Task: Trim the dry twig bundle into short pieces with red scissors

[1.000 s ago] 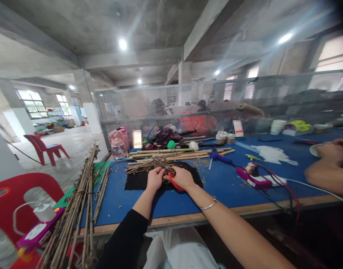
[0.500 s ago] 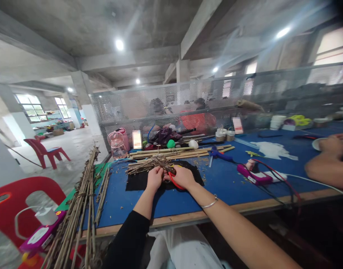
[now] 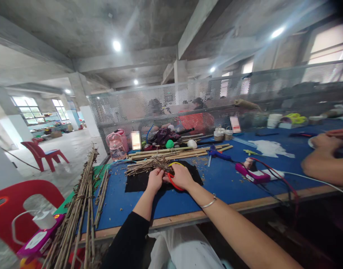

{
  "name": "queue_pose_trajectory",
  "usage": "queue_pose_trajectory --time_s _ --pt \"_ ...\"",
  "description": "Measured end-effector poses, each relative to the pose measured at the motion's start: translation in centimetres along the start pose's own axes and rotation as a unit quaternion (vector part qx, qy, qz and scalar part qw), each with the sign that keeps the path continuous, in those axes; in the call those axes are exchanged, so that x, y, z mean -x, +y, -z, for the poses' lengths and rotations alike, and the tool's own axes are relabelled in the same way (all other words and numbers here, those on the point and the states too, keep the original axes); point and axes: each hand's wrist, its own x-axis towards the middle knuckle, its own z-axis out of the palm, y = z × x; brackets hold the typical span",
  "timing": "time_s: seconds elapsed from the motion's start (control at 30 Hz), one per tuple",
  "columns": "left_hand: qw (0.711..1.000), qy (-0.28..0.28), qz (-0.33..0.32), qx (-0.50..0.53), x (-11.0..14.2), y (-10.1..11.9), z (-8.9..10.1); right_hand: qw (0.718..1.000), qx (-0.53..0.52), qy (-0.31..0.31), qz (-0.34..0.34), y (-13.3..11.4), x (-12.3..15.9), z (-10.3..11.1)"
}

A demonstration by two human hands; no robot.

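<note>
Over a black cloth (image 3: pixel 137 184) on the blue table, my two hands are close together. My right hand (image 3: pixel 181 176) is closed around pruning shears (image 3: pixel 175 183) with a red and a yellow handle; their blades point away to the left and are hard to make out among the twigs. My left hand (image 3: pixel 155 180) is pinched at the near edge of a pile of short twigs (image 3: pixel 140 167), apparently on a twig, mostly hidden by the fingers. Longer pale sticks (image 3: pixel 188 153) lie just behind the pile.
A bundle of long dry stalks (image 3: pixel 80 201) leans over the table's left edge. Right of my hands lie a blue glue gun (image 3: pixel 217 154) and a purple power strip (image 3: pixel 251 173) with trailing cables. A co-worker's arms (image 3: pixel 322 160) rest at far right. Behind stands a perforated metal screen (image 3: pixel 126 108).
The view has shifted slightly. My hands stay together at the twigs, with the yellow handle showing more above my right hand and the shears seeming wider apart.
</note>
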Motion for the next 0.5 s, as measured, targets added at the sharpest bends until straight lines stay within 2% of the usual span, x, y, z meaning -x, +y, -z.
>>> queue_pose_trajectory --time_s 0.23,0.5 --pt "0.999 0.015 -0.011 -0.032 0.2 0.3 0.0 0.997 -0.011 -0.052 -0.047 -0.5 0.2 0.7" --pt "0.997 0.026 -0.016 -0.064 0.5 1.1 0.1 0.997 -0.012 -0.06 -0.05 -0.2 0.1 0.4"
